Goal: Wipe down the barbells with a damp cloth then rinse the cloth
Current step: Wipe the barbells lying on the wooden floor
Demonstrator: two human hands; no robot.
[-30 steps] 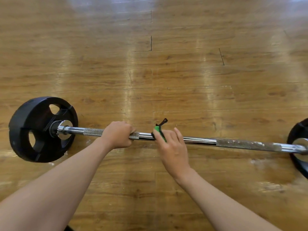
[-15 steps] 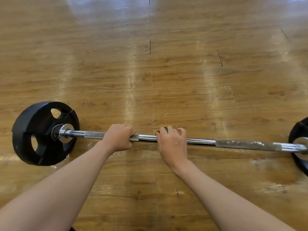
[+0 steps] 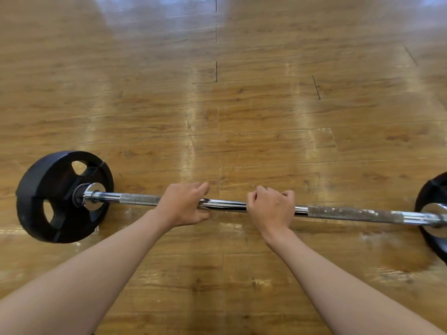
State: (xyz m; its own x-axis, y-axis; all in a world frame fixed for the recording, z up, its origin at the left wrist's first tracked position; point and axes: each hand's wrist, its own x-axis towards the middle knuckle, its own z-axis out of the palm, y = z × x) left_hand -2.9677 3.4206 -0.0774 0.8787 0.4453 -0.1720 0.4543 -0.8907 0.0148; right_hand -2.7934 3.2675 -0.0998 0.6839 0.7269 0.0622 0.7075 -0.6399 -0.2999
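Fig.: person's body, head cam. L hand (image 3: 183,204) & R hand (image 3: 271,210): bare, backs & knuckles shown, wrists bare. L forearm (image 3: 96,269) & R forearm (image 3: 338,281): bare from wrist to frame edge, smooth, each widening toward the lens; L looks broader. Nails and finer marks too small to tell.

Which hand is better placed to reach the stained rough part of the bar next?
Right: the right hand grips the bar just beside the stained rough part; the left hand holds it farther away.
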